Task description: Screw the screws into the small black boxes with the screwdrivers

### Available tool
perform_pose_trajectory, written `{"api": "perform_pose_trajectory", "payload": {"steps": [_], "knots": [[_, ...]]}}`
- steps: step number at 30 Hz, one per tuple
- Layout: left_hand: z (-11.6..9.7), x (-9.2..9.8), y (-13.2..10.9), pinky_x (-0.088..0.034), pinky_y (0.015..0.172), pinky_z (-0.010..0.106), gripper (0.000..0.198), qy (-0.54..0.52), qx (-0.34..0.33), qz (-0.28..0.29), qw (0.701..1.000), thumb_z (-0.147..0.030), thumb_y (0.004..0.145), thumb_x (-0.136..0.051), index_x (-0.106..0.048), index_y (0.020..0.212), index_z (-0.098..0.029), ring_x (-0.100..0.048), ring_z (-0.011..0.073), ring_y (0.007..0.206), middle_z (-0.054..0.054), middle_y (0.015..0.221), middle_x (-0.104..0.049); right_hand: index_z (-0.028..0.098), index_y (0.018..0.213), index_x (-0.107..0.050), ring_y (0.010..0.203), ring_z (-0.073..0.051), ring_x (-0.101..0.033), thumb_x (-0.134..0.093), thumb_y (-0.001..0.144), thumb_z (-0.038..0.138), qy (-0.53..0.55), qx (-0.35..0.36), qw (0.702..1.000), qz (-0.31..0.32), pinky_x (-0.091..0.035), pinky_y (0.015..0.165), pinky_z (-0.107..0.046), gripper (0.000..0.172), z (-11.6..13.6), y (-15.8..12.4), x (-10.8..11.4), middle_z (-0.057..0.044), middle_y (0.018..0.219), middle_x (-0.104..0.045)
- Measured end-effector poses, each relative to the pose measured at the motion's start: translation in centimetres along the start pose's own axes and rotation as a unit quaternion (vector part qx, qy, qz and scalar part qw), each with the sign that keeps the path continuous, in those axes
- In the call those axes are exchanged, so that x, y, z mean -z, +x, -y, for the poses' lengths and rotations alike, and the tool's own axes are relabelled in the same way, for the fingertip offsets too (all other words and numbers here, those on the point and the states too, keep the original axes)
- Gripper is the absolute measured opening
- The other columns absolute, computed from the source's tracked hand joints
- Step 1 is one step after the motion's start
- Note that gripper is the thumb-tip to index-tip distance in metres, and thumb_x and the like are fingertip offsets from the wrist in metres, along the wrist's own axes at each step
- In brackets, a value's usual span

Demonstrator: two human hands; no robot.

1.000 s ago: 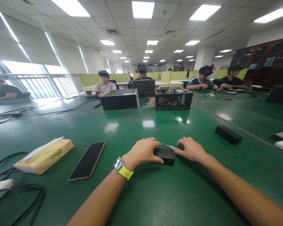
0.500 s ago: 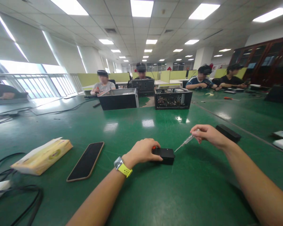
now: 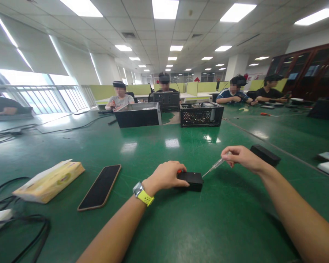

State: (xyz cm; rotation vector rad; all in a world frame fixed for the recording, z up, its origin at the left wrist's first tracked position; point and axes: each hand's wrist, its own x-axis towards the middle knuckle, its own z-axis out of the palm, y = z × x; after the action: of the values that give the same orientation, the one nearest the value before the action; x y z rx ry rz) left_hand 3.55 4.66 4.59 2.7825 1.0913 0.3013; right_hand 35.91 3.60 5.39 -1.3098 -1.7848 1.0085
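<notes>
A small black box lies on the green table in front of me. My left hand, with a watch on a yellow strap at the wrist, is closed on the box's left end; something red shows at its fingertips. My right hand is raised a little to the right of the box and pinches a thin clear-handled screwdriver. The screwdriver slants down-left, its tip just off the box's right edge.
A phone lies face up to the left, beside a tissue box and black cables. Another black box sits behind my right hand. Two open computer cases stand mid-table. Several people sit at the far end.
One second ago my right hand lay low at the box with the screwdriver over it. It has lifted up and to the right with the screwdriver. My left hand has stayed on the box.
</notes>
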Motion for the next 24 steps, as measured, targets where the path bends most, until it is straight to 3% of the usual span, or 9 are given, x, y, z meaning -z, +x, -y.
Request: {"api": "perform_pose_trajectory", "payload": {"steps": [13,24], "knots": [[0.13,-0.05,-0.05,-0.046,0.071,0.031,0.044,-0.005,-0.002,-0.003,1.0,-0.057,0.075,-0.067,-0.066,0.104,-0.024,-0.062,0.0236,0.087,0.005,0.096,-0.067,0.015,0.082,-0.065,0.055,-0.013,-0.057,-0.069,0.073,0.053,-0.037,-0.01,0.999,0.039,-0.044,0.056,-0.027,0.039,-0.46,-0.05,0.44,0.0,0.061,-0.06],[0.25,-0.15,-0.01,-0.047,0.073,0.031,0.044,-0.004,-0.001,-0.006,1.0,-0.057,0.076,-0.065,-0.067,0.104,-0.024,-0.063,0.0234,0.087,0.005,0.096,-0.068,0.016,0.079,-0.064,0.055,-0.014,-0.058,-0.068,0.071,0.057,-0.039,-0.008,0.999,0.027,-0.046,0.056,-0.028,0.042,0.18,-0.16,0.14,0.0,0.059,-0.061]]}}
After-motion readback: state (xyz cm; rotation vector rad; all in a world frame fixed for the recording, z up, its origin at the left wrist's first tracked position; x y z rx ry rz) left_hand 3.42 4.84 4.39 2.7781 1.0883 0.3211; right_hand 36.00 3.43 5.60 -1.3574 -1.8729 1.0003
